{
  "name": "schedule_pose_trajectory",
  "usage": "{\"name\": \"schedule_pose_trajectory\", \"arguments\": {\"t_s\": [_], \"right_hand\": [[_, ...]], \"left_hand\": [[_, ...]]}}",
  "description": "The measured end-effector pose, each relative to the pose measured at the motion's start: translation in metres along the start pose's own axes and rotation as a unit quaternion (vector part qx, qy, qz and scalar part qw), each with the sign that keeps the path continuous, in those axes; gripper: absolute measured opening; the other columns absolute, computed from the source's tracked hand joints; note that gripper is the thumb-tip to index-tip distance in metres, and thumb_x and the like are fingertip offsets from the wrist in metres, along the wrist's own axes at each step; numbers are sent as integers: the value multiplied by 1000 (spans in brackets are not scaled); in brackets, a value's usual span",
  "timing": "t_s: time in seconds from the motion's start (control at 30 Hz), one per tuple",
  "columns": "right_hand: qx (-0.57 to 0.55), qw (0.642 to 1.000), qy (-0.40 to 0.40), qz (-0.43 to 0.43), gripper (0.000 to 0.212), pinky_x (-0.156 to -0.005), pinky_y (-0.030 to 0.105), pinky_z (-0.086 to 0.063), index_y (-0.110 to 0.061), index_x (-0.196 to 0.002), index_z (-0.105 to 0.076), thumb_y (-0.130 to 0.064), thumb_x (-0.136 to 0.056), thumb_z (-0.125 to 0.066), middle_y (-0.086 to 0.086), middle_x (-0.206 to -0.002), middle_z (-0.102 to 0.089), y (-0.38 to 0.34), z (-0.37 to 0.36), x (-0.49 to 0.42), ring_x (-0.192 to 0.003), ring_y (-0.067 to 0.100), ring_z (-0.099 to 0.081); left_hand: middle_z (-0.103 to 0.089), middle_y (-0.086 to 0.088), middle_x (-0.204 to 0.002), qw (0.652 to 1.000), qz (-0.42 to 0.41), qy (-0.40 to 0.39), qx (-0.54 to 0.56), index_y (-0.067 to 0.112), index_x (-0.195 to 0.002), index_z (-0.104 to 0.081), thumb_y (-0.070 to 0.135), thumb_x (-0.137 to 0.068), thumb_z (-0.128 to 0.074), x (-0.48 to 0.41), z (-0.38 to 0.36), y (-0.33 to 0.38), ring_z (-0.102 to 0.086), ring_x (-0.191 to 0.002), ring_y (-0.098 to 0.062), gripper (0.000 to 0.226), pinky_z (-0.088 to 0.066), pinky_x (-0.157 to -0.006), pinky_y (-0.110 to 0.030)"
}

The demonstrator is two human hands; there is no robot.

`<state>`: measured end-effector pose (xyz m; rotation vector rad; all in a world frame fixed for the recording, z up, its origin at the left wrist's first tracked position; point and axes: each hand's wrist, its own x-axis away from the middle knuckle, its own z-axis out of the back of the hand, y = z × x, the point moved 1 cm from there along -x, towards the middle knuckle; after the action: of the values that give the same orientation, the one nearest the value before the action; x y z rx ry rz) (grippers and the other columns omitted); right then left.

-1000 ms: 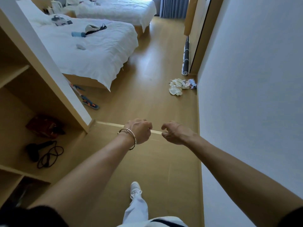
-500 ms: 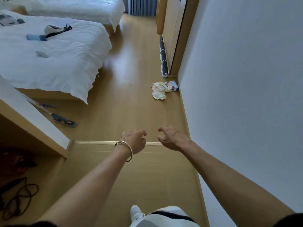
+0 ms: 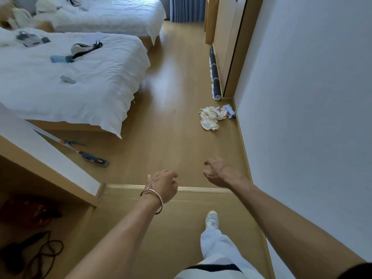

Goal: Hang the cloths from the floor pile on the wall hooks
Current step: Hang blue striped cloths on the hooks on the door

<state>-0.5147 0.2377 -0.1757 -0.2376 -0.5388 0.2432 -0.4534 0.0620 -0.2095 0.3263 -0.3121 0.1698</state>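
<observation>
A small pile of crumpled cloths (image 3: 215, 116), cream and white with a bluish piece, lies on the wooden floor against the base of the white wall (image 3: 312, 97) on the right. Both my arms reach forward at waist height, well short of the pile. My left hand (image 3: 163, 186), with a bracelet on its wrist, has loosely curled fingers and holds nothing. My right hand (image 3: 219, 174) is held out with spread, relaxed fingers, also empty. No wall hooks are in view.
A bed with white sheets (image 3: 76, 85) fills the left, a second bed (image 3: 108, 17) behind it. A wooden shelf unit (image 3: 50, 162) stands at my left, a tool (image 3: 88, 156) on the floor beside it. A rolled mat (image 3: 215, 75) lies along the wardrobe. My foot (image 3: 211, 219) is forward.
I have walked toward the pile, which now sits nearer in view. Both hands have loosened from near-fists and moved apart.
</observation>
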Motion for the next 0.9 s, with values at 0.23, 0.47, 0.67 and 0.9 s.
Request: {"name": "schedule_pose_trajectory", "arguments": {"t_s": [0.23,0.47,0.67,0.9], "right_hand": [[-20,998,21,60,46,-102,34,-38,-19,-142,-41,-31,-98,-41,9,-143,-40,2,66,-106,-129,26,-44],[-30,997,39,64,46,-105,37,-39,-17,-142,-42,-30,-97,-42,8,-147,-38,63,153,-198,-131,25,-42],[1,999,10,47,46,-100,32,-38,-16,-143,-42,-27,-98,-40,11,-145,-38,108,189,-258,-130,26,-42],[5,999,-4,49,47,-102,34,-38,-17,-142,-41,-29,-97,-41,10,-146,-37,116,222,-336,-131,26,-41]], "left_hand": [[-52,6,-132,1000,7,19,-11,29,-124,-55,26,-92,-43,-103,47,24,-47,-121,-16,34,-33,-105,-36],[-53,4,-131,998,-32,30,-37,29,-125,-54,25,-93,-44,-230,89,105,-48,-121,-19,34,-33,-104,-36],[-53,5,-128,999,-36,16,-32,28,-127,-52,24,-93,-42,-301,101,141,-48,-119,-18,35,-34,-101,-34],[-53,2,-129,999,-37,-7,-29,28,-127,-52,25,-92,-43,-390,113,153,-48,-120,-20,37,-35,-101,-35]]}}
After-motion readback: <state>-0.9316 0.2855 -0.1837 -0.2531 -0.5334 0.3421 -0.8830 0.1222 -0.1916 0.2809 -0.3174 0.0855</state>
